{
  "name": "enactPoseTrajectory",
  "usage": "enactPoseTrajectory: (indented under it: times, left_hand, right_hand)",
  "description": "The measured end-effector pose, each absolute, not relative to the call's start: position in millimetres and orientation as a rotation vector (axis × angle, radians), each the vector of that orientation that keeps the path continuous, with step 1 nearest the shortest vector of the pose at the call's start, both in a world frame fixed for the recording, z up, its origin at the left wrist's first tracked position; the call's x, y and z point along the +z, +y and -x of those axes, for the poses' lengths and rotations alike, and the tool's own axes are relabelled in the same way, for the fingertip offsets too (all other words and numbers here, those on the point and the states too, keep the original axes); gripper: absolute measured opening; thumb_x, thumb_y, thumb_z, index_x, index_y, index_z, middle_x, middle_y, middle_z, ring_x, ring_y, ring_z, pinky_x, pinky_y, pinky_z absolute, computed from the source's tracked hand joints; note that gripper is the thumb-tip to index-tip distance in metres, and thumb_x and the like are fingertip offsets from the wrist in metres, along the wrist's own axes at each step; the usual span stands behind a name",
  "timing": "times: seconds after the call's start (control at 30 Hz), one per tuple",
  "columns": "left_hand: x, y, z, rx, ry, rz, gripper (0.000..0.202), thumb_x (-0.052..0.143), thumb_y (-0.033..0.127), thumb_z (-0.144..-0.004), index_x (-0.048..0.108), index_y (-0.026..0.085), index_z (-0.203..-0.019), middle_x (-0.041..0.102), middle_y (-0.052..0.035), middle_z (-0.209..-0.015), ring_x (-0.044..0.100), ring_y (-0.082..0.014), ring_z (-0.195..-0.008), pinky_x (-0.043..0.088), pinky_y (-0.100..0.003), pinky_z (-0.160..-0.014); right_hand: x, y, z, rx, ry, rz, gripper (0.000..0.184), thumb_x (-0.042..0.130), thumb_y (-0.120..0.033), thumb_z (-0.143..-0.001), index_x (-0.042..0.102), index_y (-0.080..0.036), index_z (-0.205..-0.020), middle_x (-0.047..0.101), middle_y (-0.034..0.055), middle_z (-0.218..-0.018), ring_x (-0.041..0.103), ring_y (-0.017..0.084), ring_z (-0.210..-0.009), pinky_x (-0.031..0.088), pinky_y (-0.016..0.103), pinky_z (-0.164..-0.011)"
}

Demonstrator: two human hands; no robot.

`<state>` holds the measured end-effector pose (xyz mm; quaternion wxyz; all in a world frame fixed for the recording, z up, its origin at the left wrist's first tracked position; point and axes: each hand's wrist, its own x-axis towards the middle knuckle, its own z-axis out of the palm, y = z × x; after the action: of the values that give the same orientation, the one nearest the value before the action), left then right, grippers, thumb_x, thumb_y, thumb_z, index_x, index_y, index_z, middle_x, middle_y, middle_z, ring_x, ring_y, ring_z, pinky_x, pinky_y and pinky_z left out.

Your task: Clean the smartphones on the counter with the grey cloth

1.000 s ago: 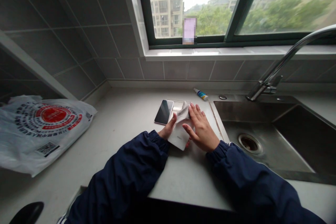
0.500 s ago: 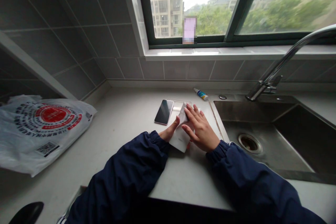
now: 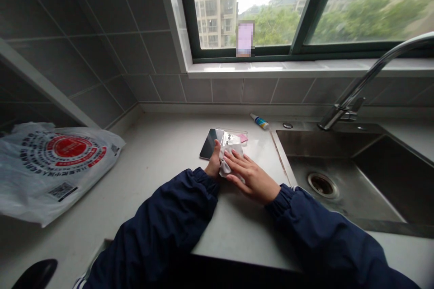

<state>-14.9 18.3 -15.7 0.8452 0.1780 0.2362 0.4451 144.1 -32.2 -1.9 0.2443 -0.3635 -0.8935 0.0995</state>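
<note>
My left hand (image 3: 213, 162) grips a white phone (image 3: 229, 137) along its left side, thumb pointing up; the camera lenses show at its far end. My right hand (image 3: 252, 174) lies across the phone's back, its fingers pressing a crumpled white tissue (image 3: 224, 169) against it. The tissue and fingers hide the phone's lower part. A second phone (image 3: 209, 142), dark screen up, rests on the counter just beyond my left thumb. Partly hidden behind the held phone is a clear case (image 3: 246, 132), with a small pink piece (image 3: 243, 138) near it.
A blue and white tube (image 3: 260, 122) lies near the back of the counter (image 3: 162, 149). To the right are a steel sink (image 3: 359, 180) and a chrome faucet (image 3: 356, 88). A white plastic bag (image 3: 57, 167) with red print sits at left, and a black rounded object (image 3: 35, 275) at lower left.
My right hand and the tissue have slid down toward me along the phone's back. The camera end is now uncovered, and the lower end is covered.
</note>
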Motion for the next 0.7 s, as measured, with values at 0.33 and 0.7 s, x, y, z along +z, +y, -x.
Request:
enactPoseTrajectory:
  times: [0.33, 0.7]
  left_hand:
    - [-9.7, 15.4, 15.5, 0.958, 0.487, -0.339, 0.098, 0.027, 0.087, -0.093, 0.061, 0.007, -0.139, 0.077, -0.0202, -0.101, 0.076, -0.03, -0.09, 0.058, -0.045, -0.096]
    - [-10.4, 26.2, 23.6, 1.112, 0.547, -0.484, 0.108, 0.016, 0.095, -0.085, 0.063, 0.013, -0.136, 0.075, -0.0213, -0.113, 0.073, -0.0373, -0.103, 0.058, -0.052, -0.092]
  right_hand:
    - [-14.3, -33.8, -139.5, 0.152, -2.23, 0.778, 0.042, 0.06, -0.011, -0.096, 0.07, -0.021, -0.136, 0.072, 0.0105, -0.139, 0.061, 0.029, -0.139, 0.055, 0.051, -0.114]
    - [0.7, -35.7, -147.0, 0.253, -1.991, 0.912, 0.019, 0.06, -0.018, -0.094, 0.072, -0.022, -0.107, 0.082, 0.0084, -0.101, 0.079, 0.023, -0.09, 0.064, 0.036, -0.083]
